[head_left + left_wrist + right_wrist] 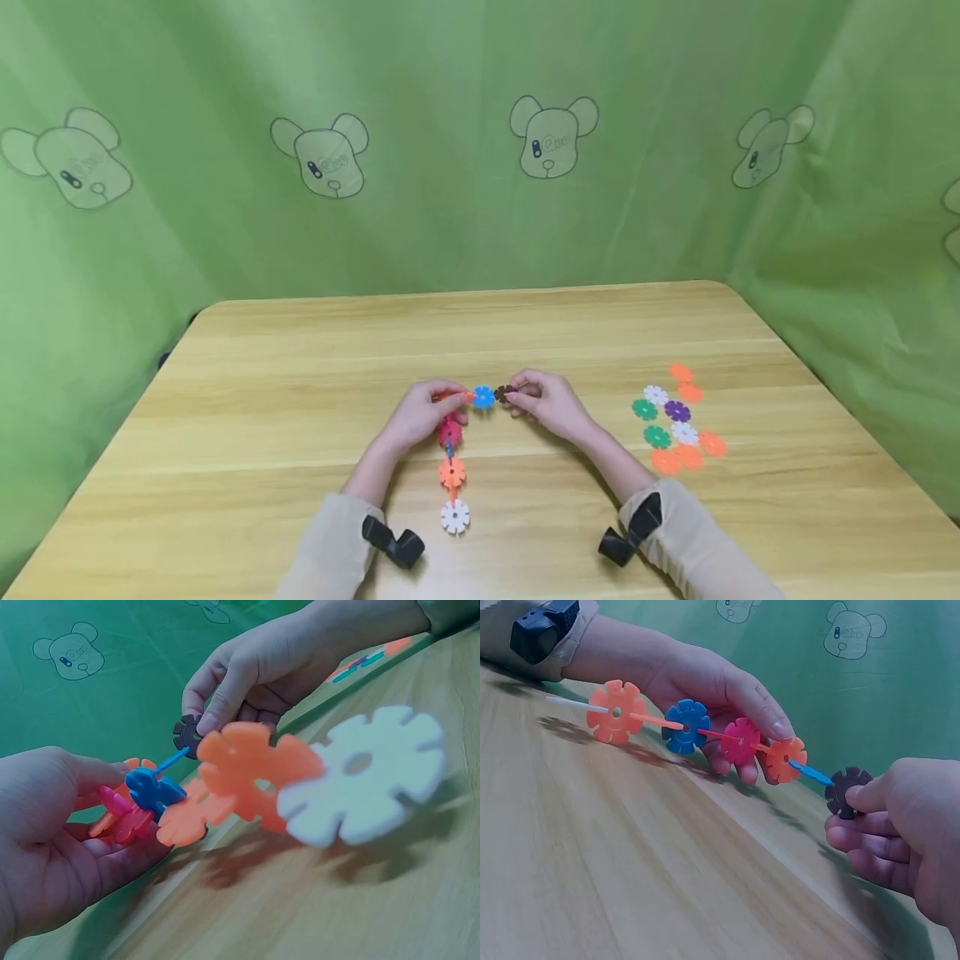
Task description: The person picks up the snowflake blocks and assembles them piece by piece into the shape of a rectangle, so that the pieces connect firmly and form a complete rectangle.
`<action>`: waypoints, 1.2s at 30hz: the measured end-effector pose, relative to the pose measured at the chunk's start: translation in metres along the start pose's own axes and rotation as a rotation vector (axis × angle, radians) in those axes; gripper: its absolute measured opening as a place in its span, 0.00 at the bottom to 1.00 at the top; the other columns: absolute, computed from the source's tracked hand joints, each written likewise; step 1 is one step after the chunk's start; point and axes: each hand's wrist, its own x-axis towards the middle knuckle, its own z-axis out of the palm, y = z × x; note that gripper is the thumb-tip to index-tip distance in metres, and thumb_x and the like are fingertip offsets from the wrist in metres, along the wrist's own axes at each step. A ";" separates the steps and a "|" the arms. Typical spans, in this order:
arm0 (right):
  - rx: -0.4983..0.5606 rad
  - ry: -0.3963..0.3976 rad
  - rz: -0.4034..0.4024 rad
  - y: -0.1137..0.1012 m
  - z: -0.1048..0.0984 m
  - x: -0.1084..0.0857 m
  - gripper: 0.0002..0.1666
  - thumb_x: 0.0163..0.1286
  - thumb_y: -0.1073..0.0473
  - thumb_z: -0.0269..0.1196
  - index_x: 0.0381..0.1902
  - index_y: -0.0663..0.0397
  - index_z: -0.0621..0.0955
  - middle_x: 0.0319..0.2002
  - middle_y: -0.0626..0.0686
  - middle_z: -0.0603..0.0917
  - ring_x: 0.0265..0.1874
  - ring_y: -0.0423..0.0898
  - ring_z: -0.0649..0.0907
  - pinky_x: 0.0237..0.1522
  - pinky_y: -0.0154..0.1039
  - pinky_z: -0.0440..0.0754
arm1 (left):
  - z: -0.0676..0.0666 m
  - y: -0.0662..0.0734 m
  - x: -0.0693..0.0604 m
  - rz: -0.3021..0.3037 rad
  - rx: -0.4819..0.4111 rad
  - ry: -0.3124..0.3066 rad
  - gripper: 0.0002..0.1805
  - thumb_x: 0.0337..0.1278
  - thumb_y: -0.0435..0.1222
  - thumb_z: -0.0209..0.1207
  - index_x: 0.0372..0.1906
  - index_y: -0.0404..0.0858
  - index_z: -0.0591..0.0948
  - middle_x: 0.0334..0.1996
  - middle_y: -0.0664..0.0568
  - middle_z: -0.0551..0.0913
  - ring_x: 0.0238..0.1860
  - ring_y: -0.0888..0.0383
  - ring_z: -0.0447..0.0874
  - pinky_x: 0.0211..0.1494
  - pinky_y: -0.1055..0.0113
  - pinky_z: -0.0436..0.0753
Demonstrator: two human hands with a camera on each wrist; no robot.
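A chain of notched plastic snowflake discs runs between my hands and down toward me. My left hand pinches an orange disc between thumb and fingers. From there a blue disc juts toward the right hand. Thumb and fingertips of my right hand pinch a dark brown disc whose notched edge meets the blue disc; how deep they are slotted I cannot tell. Below the left hand hang a pink disc, a second blue disc, more orange discs and a white end disc.
Loose discs lie on the wooden table to the right: white, green, purple and several orange. Green curtain hangs behind and beside the table. Black wrist cameras sit on both sleeves.
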 end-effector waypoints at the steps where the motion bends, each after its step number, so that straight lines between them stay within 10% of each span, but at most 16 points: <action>1: 0.002 -0.007 -0.006 0.000 0.000 0.000 0.07 0.62 0.68 0.61 0.38 0.65 0.78 0.31 0.59 0.85 0.25 0.50 0.83 0.21 0.36 0.79 | 0.000 0.000 0.000 0.000 0.008 -0.001 0.13 0.62 0.35 0.54 0.47 0.32 0.79 0.27 0.47 0.83 0.26 0.57 0.82 0.30 0.66 0.80; 36: 0.165 -0.025 -0.038 0.002 0.012 -0.001 0.04 0.61 0.75 0.58 0.34 0.75 0.76 0.29 0.67 0.82 0.25 0.54 0.84 0.30 0.41 0.83 | 0.003 0.002 -0.001 -0.020 0.035 0.016 0.13 0.63 0.35 0.53 0.45 0.31 0.82 0.31 0.44 0.85 0.26 0.58 0.81 0.30 0.70 0.74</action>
